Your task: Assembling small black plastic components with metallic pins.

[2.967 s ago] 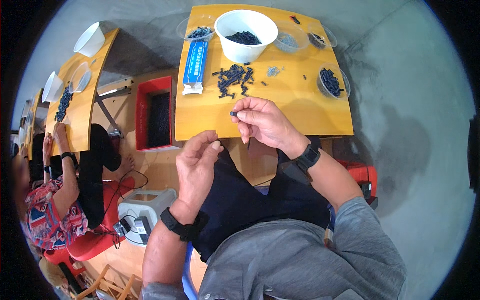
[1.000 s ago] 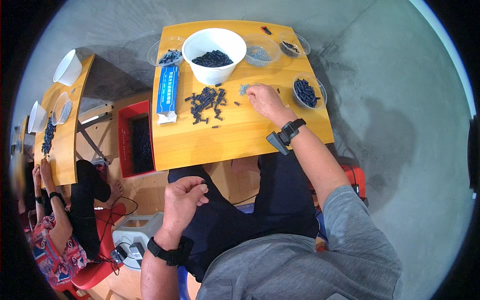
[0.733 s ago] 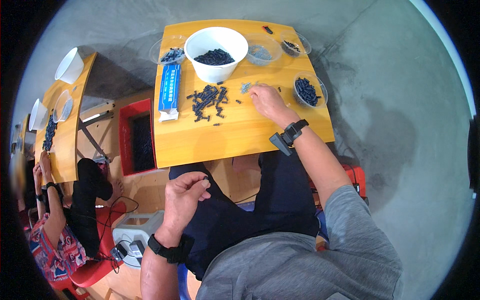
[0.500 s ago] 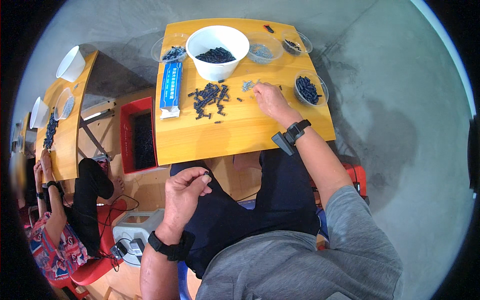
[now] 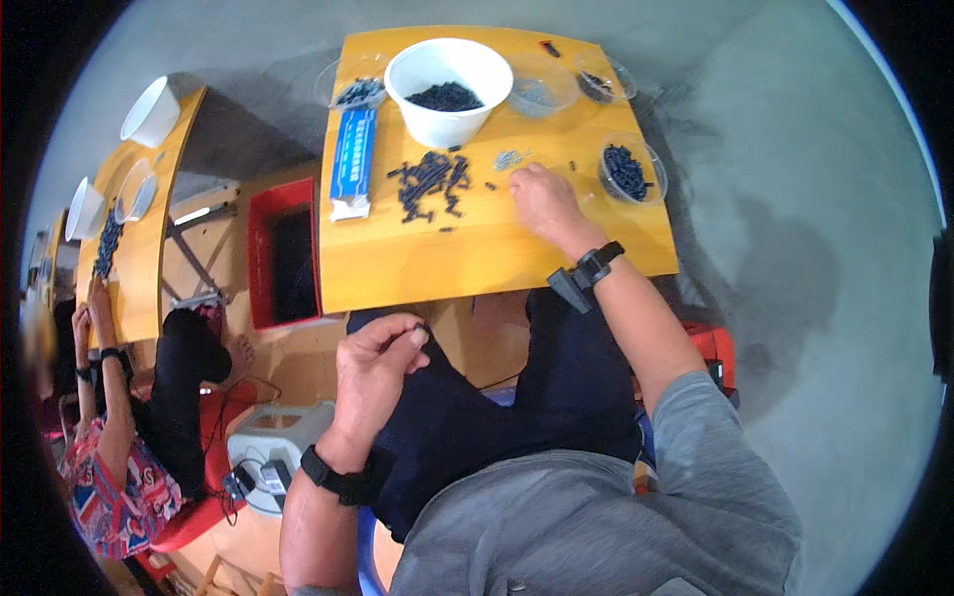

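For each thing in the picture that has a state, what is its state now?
white bowl: upright, holds dark small parts.
clear dish: upright, holds dark parts.
pile of dark parts: loose, spread on the yellow table.
blue packet: lying flat.
red bin: open on top.
right hand: resting on the table, fingers at small parts.
left hand: above the lap, pinching a small dark piece.

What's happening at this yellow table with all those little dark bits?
A seated person is handling small dark parts. The right hand rests on the yellow table beside a loose pile of dark parts, below a white bowl holding more. The left hand, over the lap, pinches one small dark piece.
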Available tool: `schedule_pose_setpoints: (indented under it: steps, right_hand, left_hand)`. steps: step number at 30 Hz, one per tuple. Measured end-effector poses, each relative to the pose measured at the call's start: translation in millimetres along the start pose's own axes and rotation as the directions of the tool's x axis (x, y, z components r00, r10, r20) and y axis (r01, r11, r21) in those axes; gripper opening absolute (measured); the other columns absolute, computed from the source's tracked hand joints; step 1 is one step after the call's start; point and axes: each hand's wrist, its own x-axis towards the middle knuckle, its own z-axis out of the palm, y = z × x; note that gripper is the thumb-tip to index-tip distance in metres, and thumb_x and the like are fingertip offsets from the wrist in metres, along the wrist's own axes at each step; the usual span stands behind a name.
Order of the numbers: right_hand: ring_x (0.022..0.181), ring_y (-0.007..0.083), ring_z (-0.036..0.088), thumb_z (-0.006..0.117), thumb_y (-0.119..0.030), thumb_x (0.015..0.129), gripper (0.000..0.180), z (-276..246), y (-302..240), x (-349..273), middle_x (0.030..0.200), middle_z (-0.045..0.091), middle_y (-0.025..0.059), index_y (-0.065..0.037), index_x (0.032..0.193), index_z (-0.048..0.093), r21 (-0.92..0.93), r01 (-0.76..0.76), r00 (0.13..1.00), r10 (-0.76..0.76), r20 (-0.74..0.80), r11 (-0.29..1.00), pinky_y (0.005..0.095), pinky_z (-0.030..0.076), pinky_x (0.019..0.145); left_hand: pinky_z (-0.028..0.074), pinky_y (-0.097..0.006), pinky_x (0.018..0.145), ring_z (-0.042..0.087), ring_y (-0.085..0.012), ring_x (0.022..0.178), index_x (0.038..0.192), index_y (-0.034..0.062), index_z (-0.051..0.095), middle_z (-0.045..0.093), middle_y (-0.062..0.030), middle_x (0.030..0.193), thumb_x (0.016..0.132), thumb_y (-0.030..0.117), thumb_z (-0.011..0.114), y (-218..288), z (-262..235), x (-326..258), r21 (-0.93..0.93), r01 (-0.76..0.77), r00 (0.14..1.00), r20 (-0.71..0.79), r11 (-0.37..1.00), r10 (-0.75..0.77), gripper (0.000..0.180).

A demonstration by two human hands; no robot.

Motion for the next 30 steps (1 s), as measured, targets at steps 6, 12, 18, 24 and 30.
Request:
schedule_pose_setpoints:
  steps: [6,12,18,24,30]
  right_hand:
    - [0.066,0.0299,0.063,0.056,-0.009,0.085,0.01,-15,-12,-9,0.078,0.065,0.0163,-0.001,0.089,0.062,0.568,-0.099,0.992,0.123,-0.003,0.817,0.0382,0.052,0.062]
    - [0.06,0.0093,0.059,0.054,-0.003,0.09,0.011,-78,-97,-35,0.073,0.061,0.0044,0.003,0.095,0.062,0.871,-0.271,0.956,0.009,0.293,0.411,0.0228,0.051,0.054]
    - [0.063,0.0089,0.06,0.051,0.003,0.089,0.012,-112,-144,-57,0.08,0.059,0.0051,0.006,0.096,0.061,0.92,-0.203,0.921,-0.254,0.295,0.334,0.0218,0.053,0.056]
    - [0.058,0.0111,0.056,0.054,0.001,0.087,0.009,-116,-151,-60,0.073,0.054,0.005,0.002,0.09,0.063,0.927,-0.097,0.915,-0.334,0.227,0.363,0.0251,0.046,0.052]
    - [0.061,0.0198,0.058,0.058,-0.002,0.084,0.008,-119,-154,-60,0.074,0.057,0.01,0.001,0.088,0.064,0.88,-0.005,0.904,-0.373,0.206,0.475,0.0306,0.047,0.058]
  left_hand:
    - [0.051,-0.023,0.064,0.062,-0.0116,0.068,0.098,-0.001,0.066,0.068,-0.009,0.087,0.088,0.004,0.061,1,0,-2,-0.159,-0.157,0.987,-0.013,0.975,0.157,0.012]
    - [0.05,-0.023,0.062,0.062,-0.012,0.066,0.099,-0.0023,0.066,0.068,-0.0095,0.085,0.088,0.004,0.062,0,2,-4,-0.187,-0.173,0.985,-0.017,0.967,0.172,0.013]
    - [0.049,-0.023,0.06,0.062,-0.0128,0.065,0.1,-0.0032,0.066,0.068,-0.0093,0.083,0.087,0.003,0.063,3,2,-7,-0.196,-0.172,0.985,-0.022,0.965,0.171,0.014]
    - [0.049,-0.022,0.059,0.061,-0.011,0.063,0.097,-0.0035,0.067,0.067,-0.0074,0.081,0.087,0.004,0.063,6,3,-8,-0.145,-0.18,0.983,-0.006,0.973,0.181,0.012]
    - [0.049,-0.022,0.059,0.061,-0.0102,0.063,0.095,-0.0037,0.067,0.066,-0.0064,0.079,0.088,0.004,0.063,6,4,-9,-0.131,-0.216,0.976,0.013,0.968,0.219,0.011]
